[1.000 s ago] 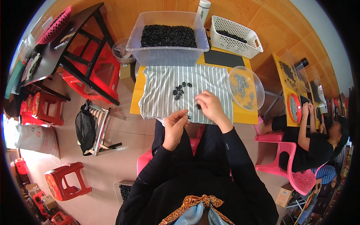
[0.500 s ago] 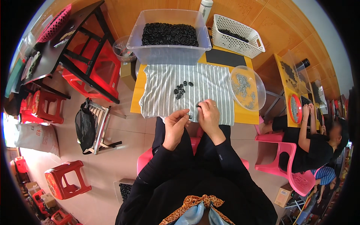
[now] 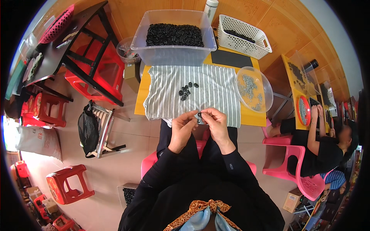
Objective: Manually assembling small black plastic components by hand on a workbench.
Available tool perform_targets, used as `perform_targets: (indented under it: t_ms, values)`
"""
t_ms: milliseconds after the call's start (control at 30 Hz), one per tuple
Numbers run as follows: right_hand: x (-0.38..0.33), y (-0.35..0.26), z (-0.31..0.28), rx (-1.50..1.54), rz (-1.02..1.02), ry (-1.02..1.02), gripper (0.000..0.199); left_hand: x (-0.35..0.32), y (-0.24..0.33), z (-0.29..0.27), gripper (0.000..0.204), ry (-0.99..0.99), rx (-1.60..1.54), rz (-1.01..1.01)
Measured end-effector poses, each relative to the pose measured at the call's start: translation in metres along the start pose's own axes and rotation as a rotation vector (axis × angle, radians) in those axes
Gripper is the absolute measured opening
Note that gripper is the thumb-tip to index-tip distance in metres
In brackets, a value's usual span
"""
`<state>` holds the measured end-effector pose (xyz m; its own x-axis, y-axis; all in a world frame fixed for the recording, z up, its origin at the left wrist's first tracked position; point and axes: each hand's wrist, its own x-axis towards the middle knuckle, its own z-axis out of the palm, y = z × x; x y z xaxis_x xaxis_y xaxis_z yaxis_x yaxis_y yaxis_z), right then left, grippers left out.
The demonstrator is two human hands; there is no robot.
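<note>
Here, the left hand (image 3: pixel 182 130) and right hand (image 3: pixel 216 122) meet at the near edge of the grey-and-white striped cloth (image 3: pixel 216 90), fingertips of both pinching one small black ring-shaped part (image 3: pixel 199 114). A loose cluster of similar black rings (image 3: pixel 186 90) lies mid-cloth, before the clear plastic bin of black rings (image 3: pixel 173 54).

The small black part (image 3: pixel 199 114) pinched between both hands is too small to identify.

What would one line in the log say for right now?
left hand: pinching small black ring | right hand: pinching same ring | under: striped cloth | nearby: pile of black rings
</note>
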<state>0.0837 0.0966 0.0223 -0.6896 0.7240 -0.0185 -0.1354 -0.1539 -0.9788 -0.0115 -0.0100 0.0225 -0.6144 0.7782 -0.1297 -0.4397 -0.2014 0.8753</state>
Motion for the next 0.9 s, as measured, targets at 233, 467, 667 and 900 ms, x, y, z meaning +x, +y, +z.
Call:
perform_targets:
  t_ms: [233, 467, 667, 900]
  values:
    - [-0.001, -0.002, 0.003, 0.022, -0.002, 0.0, 0.006, -0.001, -0.002, -0.002, 0.024, -0.013, -0.002, 0.013]
    - [-0.004, -0.002, 0.007, -0.141, -0.093, -0.029, 0.008, 0.0, -0.007, -0.004, 0.023, 0.022, -0.007, -0.008]
    - [-0.007, -0.001, 0.007, -0.186, -0.177, -0.076, 0.015, 0.001, -0.011, -0.004, 0.023, 0.026, -0.116, 0.016]
    - [-0.007, -0.009, 0.004, -0.475, -0.443, -0.13, 0.028, 0.003, -0.012, -0.003, 0.023, 0.006, -0.207, 0.005]
